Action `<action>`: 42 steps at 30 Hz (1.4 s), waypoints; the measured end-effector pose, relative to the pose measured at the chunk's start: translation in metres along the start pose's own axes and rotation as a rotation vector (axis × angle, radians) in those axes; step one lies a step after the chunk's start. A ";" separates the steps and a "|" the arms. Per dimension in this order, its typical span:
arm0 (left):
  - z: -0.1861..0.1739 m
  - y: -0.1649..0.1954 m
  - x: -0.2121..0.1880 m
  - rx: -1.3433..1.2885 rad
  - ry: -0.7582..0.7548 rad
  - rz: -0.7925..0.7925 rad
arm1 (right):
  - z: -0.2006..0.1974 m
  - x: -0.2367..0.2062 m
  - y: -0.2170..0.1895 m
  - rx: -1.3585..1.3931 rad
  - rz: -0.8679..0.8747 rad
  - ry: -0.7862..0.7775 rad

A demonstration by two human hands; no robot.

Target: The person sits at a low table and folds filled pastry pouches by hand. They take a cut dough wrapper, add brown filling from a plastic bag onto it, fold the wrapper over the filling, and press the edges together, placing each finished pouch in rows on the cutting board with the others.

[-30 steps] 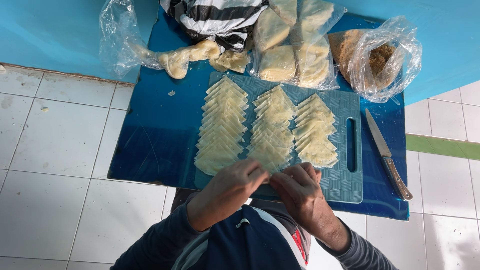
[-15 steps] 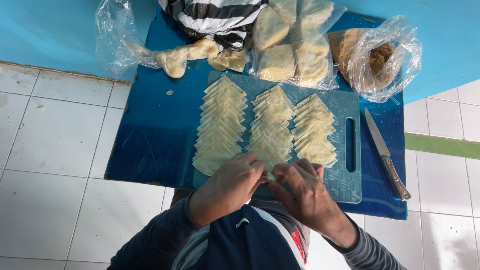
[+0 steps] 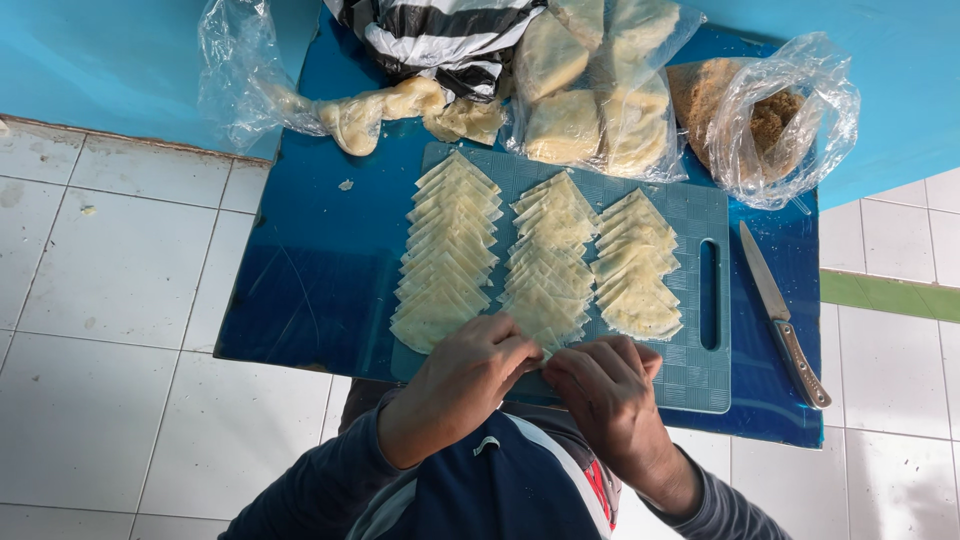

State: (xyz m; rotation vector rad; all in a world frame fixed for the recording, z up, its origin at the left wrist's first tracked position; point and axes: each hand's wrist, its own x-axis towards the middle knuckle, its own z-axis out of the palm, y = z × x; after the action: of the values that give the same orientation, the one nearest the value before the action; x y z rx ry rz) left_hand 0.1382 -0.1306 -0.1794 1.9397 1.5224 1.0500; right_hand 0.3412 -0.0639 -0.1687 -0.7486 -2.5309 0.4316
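Low blue table [image 3: 300, 290] on white tiled floor [image 3: 110, 300], seen from above. On it, a teal cutting board [image 3: 700, 370] bearing three overlapping rows of pale triangular pastry pieces [image 3: 450, 255] — left, middle, right. Left hand [image 3: 465, 380] and right hand [image 3: 600, 390] meet at the near end of the middle row, fingers curled and pinched together over a pastry piece there; the piece itself is mostly hidden, so I cannot tell how firmly it is gripped. Knife [image 3: 785, 315] lies on the table just right of the board. Far edge: clear bag of brown crumbs [image 3: 770, 115], bag of dough slabs [image 3: 600, 90], twisted bag of dough [image 3: 370, 110], striped cloth [image 3: 440, 30].
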 end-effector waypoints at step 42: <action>-0.001 -0.004 0.007 0.154 -0.108 0.025 | 0.003 0.006 0.004 -0.017 0.026 -0.058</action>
State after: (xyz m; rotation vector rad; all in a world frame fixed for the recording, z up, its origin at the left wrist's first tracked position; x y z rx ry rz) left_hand 0.1357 -0.1231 -0.1803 2.0878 1.5632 0.8449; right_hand 0.3371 -0.0574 -0.1709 -0.7874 -2.5841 0.4478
